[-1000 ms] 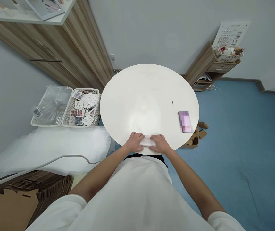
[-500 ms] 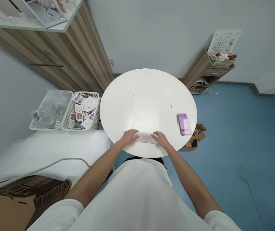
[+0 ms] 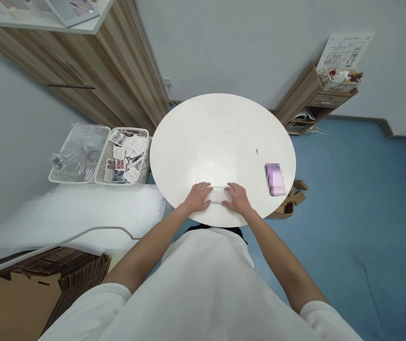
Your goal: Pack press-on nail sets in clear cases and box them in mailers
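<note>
A white strip that looks like a folded thin sheet (image 3: 218, 194) lies near the front edge of the round white table (image 3: 224, 123). My left hand (image 3: 198, 196) holds its left end, fingers over the far edge and thumb at the near edge. At the opposite end, my right hand (image 3: 237, 198) grips it the same way. The fingers cover both ends, so only the middle of the strip shows. To the right on the tabletop is a flat purple and pink item (image 3: 276, 180), blurred by pixelation.
Left of the table are a white basket of small printed cards (image 3: 121, 158) and a tray of clear plastic (image 3: 82, 156). Nearer me lie white translucent sheets (image 3: 118, 203) with a grey cable (image 3: 100, 228) across them. Cardboard boxes (image 3: 288, 206) stand beside the table at right.
Both hands have moved inward, closer together, and a little away from me. The white strip between them now looks shorter and narrower. The whole view has shifted slightly.
</note>
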A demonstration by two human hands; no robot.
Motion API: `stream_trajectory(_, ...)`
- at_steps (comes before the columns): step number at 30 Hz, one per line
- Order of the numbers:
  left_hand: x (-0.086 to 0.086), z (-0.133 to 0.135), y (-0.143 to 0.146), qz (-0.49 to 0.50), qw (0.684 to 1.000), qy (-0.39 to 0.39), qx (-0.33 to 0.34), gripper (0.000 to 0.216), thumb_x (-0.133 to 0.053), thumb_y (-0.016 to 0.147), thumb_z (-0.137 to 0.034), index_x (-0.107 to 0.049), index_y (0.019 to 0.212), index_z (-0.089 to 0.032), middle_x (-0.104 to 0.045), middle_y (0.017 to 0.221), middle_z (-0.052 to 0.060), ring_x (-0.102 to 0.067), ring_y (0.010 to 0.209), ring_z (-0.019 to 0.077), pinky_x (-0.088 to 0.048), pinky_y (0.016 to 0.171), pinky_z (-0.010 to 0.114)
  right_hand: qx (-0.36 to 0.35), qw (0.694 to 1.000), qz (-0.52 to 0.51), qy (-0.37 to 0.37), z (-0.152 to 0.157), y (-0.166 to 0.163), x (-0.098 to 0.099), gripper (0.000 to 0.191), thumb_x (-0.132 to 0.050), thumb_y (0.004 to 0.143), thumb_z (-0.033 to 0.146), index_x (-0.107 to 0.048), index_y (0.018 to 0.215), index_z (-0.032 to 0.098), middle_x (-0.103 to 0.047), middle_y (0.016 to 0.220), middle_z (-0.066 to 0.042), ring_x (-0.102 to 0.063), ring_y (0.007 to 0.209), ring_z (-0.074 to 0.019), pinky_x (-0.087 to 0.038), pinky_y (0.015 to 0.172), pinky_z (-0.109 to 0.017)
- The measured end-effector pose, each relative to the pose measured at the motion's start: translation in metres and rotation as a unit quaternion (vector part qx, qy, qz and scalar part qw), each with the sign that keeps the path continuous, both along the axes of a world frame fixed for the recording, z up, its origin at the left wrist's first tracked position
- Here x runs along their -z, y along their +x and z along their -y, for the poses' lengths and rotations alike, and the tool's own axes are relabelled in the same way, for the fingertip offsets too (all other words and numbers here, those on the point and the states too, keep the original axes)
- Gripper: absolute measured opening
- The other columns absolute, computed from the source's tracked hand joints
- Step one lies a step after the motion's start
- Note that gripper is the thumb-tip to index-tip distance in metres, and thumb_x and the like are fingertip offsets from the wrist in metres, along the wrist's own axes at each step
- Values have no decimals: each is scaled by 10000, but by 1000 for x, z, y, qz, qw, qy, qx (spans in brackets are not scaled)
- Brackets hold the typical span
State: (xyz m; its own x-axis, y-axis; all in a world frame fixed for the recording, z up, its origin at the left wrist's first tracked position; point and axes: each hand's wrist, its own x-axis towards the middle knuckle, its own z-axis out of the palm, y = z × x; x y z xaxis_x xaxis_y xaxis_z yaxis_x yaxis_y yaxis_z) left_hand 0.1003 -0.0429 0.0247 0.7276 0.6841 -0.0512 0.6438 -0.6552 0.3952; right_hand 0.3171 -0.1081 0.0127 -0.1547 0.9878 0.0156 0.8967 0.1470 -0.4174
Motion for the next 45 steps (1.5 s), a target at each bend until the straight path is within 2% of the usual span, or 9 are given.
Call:
stream_trajectory(3,2,8,7,-18,999,-17,20,540,-575,679,-334,-417,1183,-221,-417,1284,88,-355,1176,263,-250,964,421,-59,997,32,-30,-1,-7,1,465,-627,669,367,-483,1087,222,-421,1302,-96,-349,1192,-288,-228,959,-477)
stream_trajectory(10,0,21,2,-9,999,-49,21,478,-551,670,-278,-460,1136,-224,-496,1194,84,-453,1081,244,-225,971,417,-66,994,-6,-90,14,-14,-7,412,-589,692,336,-497,1073,207,-477,1247,-120,-445,1113,-261,-256,937,-437)
stream_trajectory(17,-12,18,-7,-1,984,-171,46,385,-510,705,-375,-548,1069,-257,-596,1086,26,-514,1033,227,-230,977,390,-37,973,-106,-201,28,-12,-29,388,-542,733,406,-522,1085,243,-549,1158,-58,-460,1092,-243,-286,940,-413)
stream_trajectory(23,-15,-14,-5,27,971,-235,-13,396,-343,809,-494,-605,991,-260,-614,1050,14,-547,968,200,-382,850,312,40,958,-158,-236,-3,1,-27,341,-439,794,484,-614,956,240,-561,1107,-57,-483,1046,-238,-359,877,-379)
stream_trajectory(27,-6,-32,-8,63,965,-229,-113,410,-358,808,-503,-593,982,-215,-614,1006,32,-561,905,191,-432,761,286,136,945,-185,-234,-19,9,-17,364,-412,799,490,-606,942,217,-599,989,-64,-540,926,-216,-414,787,-336)
stream_trajectory(36,10,-30,-20,25,957,-123,-262,362,-451,800,-356,-471,1117,-183,-558,1054,77,-524,967,212,-427,795,328,278,949,-116,-94,0,16,4,434,-368,814,362,-411,1207,184,-529,1056,-100,-496,972,-235,-402,820,-388)
stream_trajectory(39,0,-24,-16,35,977,-50,-207,425,-456,798,-352,-412,1190,-192,-459,1213,108,-417,1129,249,-345,916,382,213,974,-73,-35,3,13,-3,436,-401,813,371,-399,1208,187,-463,1196,-123,-396,1128,-269,-320,920,-436)
stream_trajectory(43,-7,-18,1,13,997,-69,-7,583,-612,669,-392,-409,1195,-243,-395,1298,85,-319,1212,288,-226,995,424,-32,995,-47,-76,-12,3,-10,477,-621,673,406,-482,1093,225,-394,1308,-96,-302,1224,-296,-242,984,-460)
stream_trajectory(45,-5,-15,8,-5,996,-84,27,603,-640,634,-348,-413,1184,-248,-408,1286,81,-352,1185,283,-221,992,424,-94,990,-34,-96,-19,-1,-9,462,-660,640,351,-499,1055,230,-395,1314,-92,-319,1219,-291,-249,981,-460)
